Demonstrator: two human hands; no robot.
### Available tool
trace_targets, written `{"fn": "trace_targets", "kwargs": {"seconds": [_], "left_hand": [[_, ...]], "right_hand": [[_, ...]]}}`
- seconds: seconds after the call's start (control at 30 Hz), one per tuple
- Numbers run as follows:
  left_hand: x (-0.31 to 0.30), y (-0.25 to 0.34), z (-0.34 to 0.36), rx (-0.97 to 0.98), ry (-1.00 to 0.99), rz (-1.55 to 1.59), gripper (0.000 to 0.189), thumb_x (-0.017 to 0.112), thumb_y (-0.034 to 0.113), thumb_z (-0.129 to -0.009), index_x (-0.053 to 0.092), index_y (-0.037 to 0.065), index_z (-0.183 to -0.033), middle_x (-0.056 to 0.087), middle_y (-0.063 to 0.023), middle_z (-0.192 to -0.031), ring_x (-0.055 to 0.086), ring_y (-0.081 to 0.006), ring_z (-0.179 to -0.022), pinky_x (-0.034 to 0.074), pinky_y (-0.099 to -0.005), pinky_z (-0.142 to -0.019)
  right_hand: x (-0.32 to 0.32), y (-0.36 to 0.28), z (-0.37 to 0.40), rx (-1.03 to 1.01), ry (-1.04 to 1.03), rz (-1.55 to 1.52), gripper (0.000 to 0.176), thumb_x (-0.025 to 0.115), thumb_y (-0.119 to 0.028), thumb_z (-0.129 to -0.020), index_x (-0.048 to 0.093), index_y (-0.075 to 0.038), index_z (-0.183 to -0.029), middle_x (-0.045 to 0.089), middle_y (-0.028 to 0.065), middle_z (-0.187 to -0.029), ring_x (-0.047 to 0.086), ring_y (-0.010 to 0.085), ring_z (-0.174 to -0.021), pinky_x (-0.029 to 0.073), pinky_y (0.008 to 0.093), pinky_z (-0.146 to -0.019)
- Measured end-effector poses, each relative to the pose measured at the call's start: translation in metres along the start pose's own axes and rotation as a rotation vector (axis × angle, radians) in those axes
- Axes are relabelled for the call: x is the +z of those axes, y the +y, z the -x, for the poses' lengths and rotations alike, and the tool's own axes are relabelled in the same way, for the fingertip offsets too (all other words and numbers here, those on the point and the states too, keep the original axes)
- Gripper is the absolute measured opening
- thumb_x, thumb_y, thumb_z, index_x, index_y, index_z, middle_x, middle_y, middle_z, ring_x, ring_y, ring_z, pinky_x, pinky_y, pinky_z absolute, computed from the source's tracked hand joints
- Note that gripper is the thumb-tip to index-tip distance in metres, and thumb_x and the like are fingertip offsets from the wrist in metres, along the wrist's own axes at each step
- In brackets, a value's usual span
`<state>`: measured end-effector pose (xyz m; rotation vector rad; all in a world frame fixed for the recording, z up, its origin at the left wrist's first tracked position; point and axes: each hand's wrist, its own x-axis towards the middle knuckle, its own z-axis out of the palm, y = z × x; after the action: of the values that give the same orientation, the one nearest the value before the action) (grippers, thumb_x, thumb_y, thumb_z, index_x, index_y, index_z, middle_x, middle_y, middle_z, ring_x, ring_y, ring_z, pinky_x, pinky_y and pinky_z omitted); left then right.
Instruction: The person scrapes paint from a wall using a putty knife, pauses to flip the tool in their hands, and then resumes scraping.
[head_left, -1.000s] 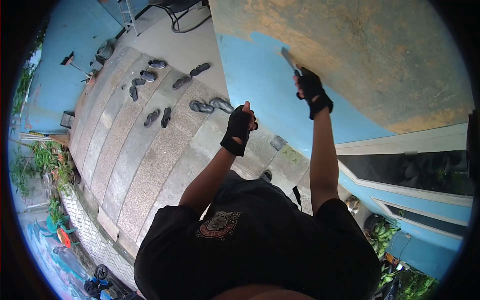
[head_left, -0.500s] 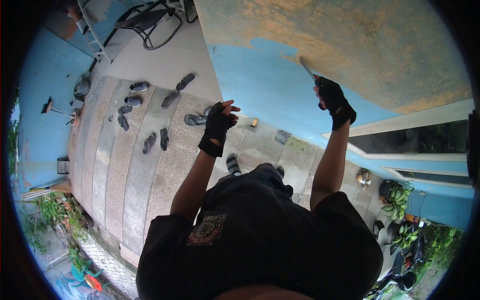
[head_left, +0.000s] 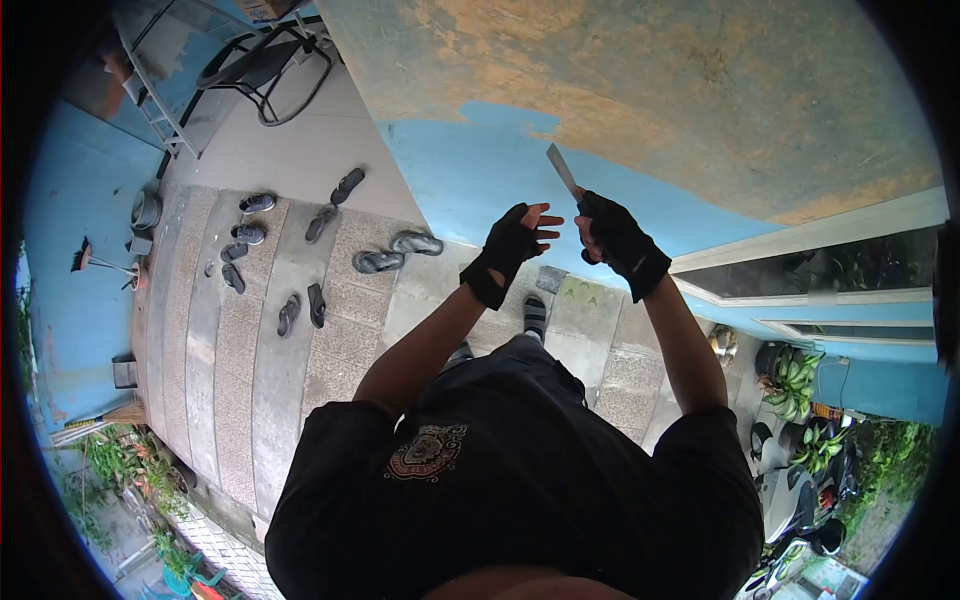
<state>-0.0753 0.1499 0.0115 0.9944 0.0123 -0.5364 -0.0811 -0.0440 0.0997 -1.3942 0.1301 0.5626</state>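
My right hand [head_left: 613, 235], in a black fingerless glove, is closed round the handle of a paint scraper [head_left: 563, 168]. The flat metal blade points up and to the left, in front of the wall [head_left: 470, 155]; it appears to stand off the surface. Blue paint covers the lower part of that wall, while the upper part is bare and mottled brown-grey. My left hand [head_left: 512, 243], gloved the same way, is close beside the right one. Its fingers are spread apart, and I see nothing in it.
Several shoes and sandals lie on the paved floor [head_left: 225, 370], with a pair of grey slippers [head_left: 415, 243] near the wall. A window [head_left: 830, 265] is at right. A black chair [head_left: 265, 70] and a ladder [head_left: 155, 95] stand at upper left. Potted plants [head_left: 790, 385] line the right.
My right hand has moved left and down, bringing the scraper away from the paint edge. My left hand has moved right, so the hands are now close together. My feet have shifted.
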Motion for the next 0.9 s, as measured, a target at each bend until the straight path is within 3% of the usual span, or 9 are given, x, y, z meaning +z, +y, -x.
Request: {"fn": "trace_targets", "kwargs": {"seconds": [0.07,0.2,0.3,0.47,0.53,0.57,0.67,0.77,0.9], "left_hand": [[0.017,-0.003,-0.029,0.019,-0.109,0.188,0.064,0.051,0.052,-0.096,0.042,0.003,-0.136,0.060,-0.0141,-0.125,0.061,-0.0228,-0.107,0.048,-0.0371,-0.090],[0.056,-0.001,-0.076,0.099,-0.277,0.583,0.067,0.050,0.057,-0.094,0.043,0.003,-0.133,0.058,-0.0142,-0.126,0.059,-0.0283,-0.109,0.048,-0.0428,-0.095],[0.075,0.004,-0.094,0.093,-0.135,0.666,0.054,0.049,0.055,-0.095,0.051,0.005,-0.115,0.064,-0.0121,-0.103,0.062,-0.0290,-0.100,0.049,-0.0449,-0.091],[0.074,-0.008,-0.120,0.170,-0.118,0.724,0.047,0.049,0.054,-0.096,0.055,0.008,-0.089,0.061,-0.0070,-0.074,0.063,-0.0273,-0.084,0.052,-0.0435,-0.082],[0.083,-0.006,-0.117,0.217,-0.104,0.818,0.048,0.049,0.055,-0.096,0.054,0.010,-0.080,0.053,-0.0042,-0.065,0.060,-0.0251,-0.074,0.051,-0.0420,-0.076],[0.085,-0.004,-0.117,0.226,-0.081,0.826,0.048,0.049,0.055,-0.096,0.054,0.010,-0.080,0.053,-0.0042,-0.065,0.060,-0.0251,-0.074,0.051,-0.0420,-0.076],[0.092,-0.010,-0.116,0.239,-0.077,0.913,0.048,0.047,0.057,-0.095,0.054,0.012,-0.081,0.049,-0.0035,-0.062,0.057,-0.0233,-0.067,0.051,-0.0411,-0.071],[0.096,-0.015,-0.121,0.252,-0.106,0.875,0.047,0.040,0.056,-0.099,0.050,0.015,-0.076,0.045,-0.0001,-0.063,0.053,-0.0204,-0.071,0.048,-0.0424,-0.076],[0.092,0.002,-0.122,0.246,0.104,0.838,0.050,0.041,0.060,-0.096,0.050,0.016,-0.073,0.043,-0.0002,-0.059,0.051,-0.0200,-0.065,0.049,-0.0418,-0.072]], "right_hand": [[-0.007,-0.008,-0.001,0.001,0.004,0.000,0.050,0.057,-0.007,-0.093,0.041,-0.004,-0.141,0.044,-0.0022,-0.061,0.041,0.0087,-0.044,0.034,0.0244,-0.042],[-0.031,0.005,-0.011,0.039,0.016,-0.032,0.024,0.054,-0.012,-0.096,0.051,-0.006,-0.119,0.046,-0.0004,-0.062,0.041,0.0099,-0.043,0.036,0.0250,-0.043],[-0.033,-0.006,-0.014,0.011,-0.022,-0.069,0.008,0.054,-0.013,-0.096,0.049,-0.009,-0.100,0.045,0.0000,-0.060,0.038,0.0106,-0.041,0.034,0.0244,-0.041],[-0.055,0.001,-0.032,-0.002,-0.045,0.091,0.015,0.056,-0.011,-0.092,0.057,-0.006,-0.107,0.050,0.0039,-0.062,0.044,0.0139,-0.044,0.038,0.0286,-0.044],[-0.051,0.001,-0.034,-0.583,0.147,0.827,0.019,0.060,-0.011,-0.089,0.059,-0.003,-0.106,0.057,0.0092,-0.070,0.054,0.0174,-0.050,0.044,0.0317,-0.050],[-0.051,0.002,-0.032,-0.479,0.178,0.817,0.025,0.063,-0.012,-0.085,0.059,0.000,-0.107,0.061,0.0130,-0.079,0.061,0.0245,-0.062,0.049,0.0340,-0.059],[-0.056,-0.009,-0.026,-0.284,0.135,0.879,0.027,0.064,-0.011,-0.085,0.059,-0.001,-0.109,0.062,0.0143,-0.084,0.063,0.0294,-0.071,0.050,0.0359,-0.067],[-0.075,-0.003,-0.037,-0.388,0.068,0.821,0.026,0.063,-0.011,-0.085,0.059,-0.001,-0.108,0.061,0.0134,-0.081,0.062,0.0274,-0.070,0.050,0.0362,-0.067],[-0.069,-0.005,-0.051,-0.485,0.008,0.953,0.024,0.062,-0.011,-0.086,0.059,-0.001,-0.108,0.060,0.0104,-0.078,0.059,0.0186,-0.062,0.048,0.0330,-0.059]]}}
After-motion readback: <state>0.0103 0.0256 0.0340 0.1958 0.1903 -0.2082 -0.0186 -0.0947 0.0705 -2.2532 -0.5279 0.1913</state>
